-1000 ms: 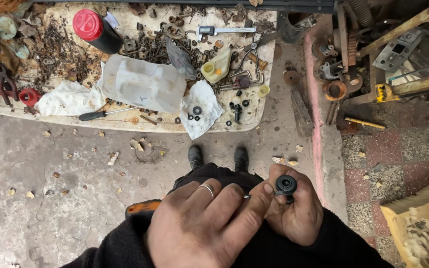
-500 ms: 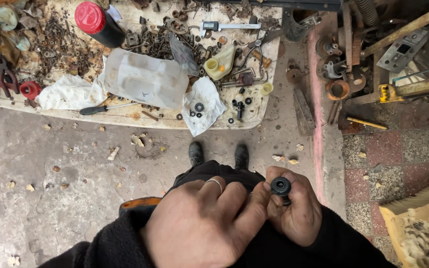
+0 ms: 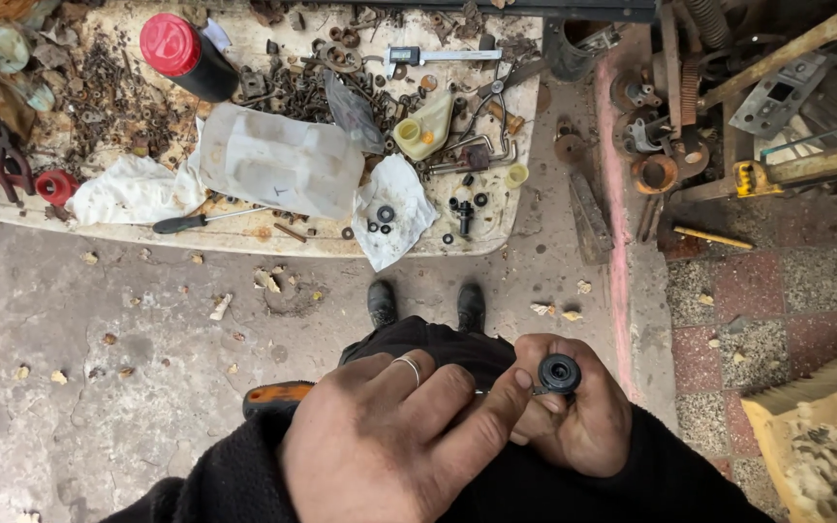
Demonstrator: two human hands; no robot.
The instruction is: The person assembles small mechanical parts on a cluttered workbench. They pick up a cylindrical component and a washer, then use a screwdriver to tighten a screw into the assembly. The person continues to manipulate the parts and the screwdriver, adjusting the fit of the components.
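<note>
A small black round bushing-like part is pinched in the right hand, fingers curled shut around it, low in the view over the person's lap. The left hand is closed around an orange-handled screwdriver, its thin shaft just seen running toward the part. A ring is worn on the left hand. Black shoes are seen below on the concrete floor. Beyond them a dirty white tray is loaded with washers, bolts, a white rag, a translucent plastic jug and a red-capped black can.
</note>
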